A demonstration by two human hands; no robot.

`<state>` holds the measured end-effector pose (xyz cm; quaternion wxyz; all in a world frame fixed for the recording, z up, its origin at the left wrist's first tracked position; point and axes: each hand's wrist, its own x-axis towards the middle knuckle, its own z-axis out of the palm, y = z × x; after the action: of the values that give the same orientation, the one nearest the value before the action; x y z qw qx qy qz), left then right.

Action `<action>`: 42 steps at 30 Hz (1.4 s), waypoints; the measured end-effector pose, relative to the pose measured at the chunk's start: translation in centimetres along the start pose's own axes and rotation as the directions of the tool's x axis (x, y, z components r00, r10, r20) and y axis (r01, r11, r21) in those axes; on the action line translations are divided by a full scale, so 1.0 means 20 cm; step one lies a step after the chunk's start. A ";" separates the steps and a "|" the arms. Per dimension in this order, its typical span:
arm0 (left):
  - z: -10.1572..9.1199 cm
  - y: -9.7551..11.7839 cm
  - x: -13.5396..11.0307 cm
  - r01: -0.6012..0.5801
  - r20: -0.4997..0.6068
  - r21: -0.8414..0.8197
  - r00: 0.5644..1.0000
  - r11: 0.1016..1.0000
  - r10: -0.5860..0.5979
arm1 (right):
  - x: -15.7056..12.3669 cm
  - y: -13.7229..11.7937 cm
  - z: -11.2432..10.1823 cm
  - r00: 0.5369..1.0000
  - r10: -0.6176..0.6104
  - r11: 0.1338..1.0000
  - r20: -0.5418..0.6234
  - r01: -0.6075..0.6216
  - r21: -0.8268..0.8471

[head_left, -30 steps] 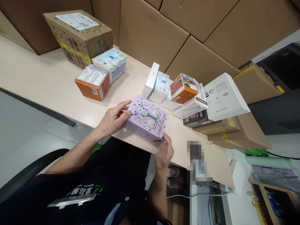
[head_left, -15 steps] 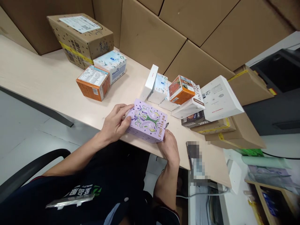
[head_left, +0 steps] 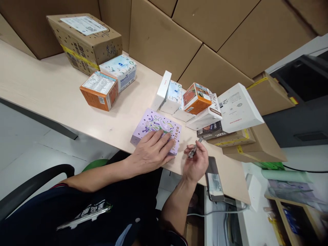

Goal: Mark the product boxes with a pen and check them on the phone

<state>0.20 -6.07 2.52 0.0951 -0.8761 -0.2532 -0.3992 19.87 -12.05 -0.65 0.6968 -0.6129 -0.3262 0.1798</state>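
Note:
A lilac tea box (head_left: pixel 139 131) with a printed plant design and gold lettering lies near the front edge of the table. My left hand (head_left: pixel 152 148) is spread palm down over its top, fingers flat and a little apart, covering part of the print. To the right of the box, my right hand (head_left: pixel 196 162) is raised with curled fingers. Between its thumb and fingers is a slim grey pen-like tool (head_left: pixel 192 151); whether it is a pen or a small knife I cannot tell. The tool is apart from the box.
Behind the lilac box stand small white cartons (head_left: pixel 173 97) and an orange box (head_left: pixel 197 99). A large white box (head_left: pixel 238 109) leans at right, and a phone (head_left: pixel 214 181) lies nearer. At left are another orange box (head_left: pixel 99 90), a tissue pack (head_left: pixel 121 70) and a taped carton (head_left: pixel 87 41).
My left hand has gone from the box's left end to flat on its top. My right hand has left the box's right end and moved right, with the grey tool now showing in it.

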 end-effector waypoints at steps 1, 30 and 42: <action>0.01 0.00 0.00 -0.002 0.011 0.033 1.000 0.999 0.002 | 0.00 -0.03 0.00 0.999 -0.045 0.997 0.025 0.043 0.058; 0.10 0.00 -0.03 -0.015 -0.121 -0.027 0.993 1.000 0.012 | 0.06 -0.21 0.38 0.943 -0.192 0.953 0.272 0.245 -0.176; 0.09 0.00 -0.02 -0.020 -0.129 0.015 0.991 1.000 0.022 | 0.07 -0.23 0.37 0.896 -0.261 0.904 0.359 0.357 -0.235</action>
<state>1.18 -5.60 0.94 0.1216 -0.8503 -0.2398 -0.4524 15.13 -6.51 4.38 0.5553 -0.6123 -0.5516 0.1115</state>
